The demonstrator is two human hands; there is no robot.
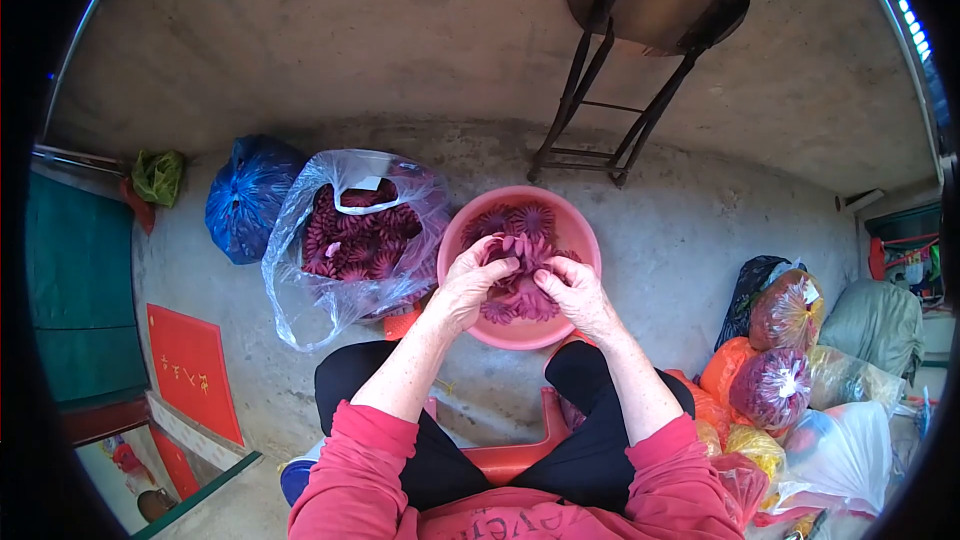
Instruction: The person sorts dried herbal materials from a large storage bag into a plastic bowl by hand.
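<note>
Two hands meet over a pink basin (470, 325): the left hand (466, 285) curls its fingers onto a purple flower (522, 252) whose face points up, no long axis discernible, while the right hand (575, 295) pinches it beside the left.

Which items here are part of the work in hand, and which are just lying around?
In hand: left hand, right hand, purple flowers, pink basin, clear bag of flowers.
Lying about: blue bag, green bag, stool, red board.
</note>
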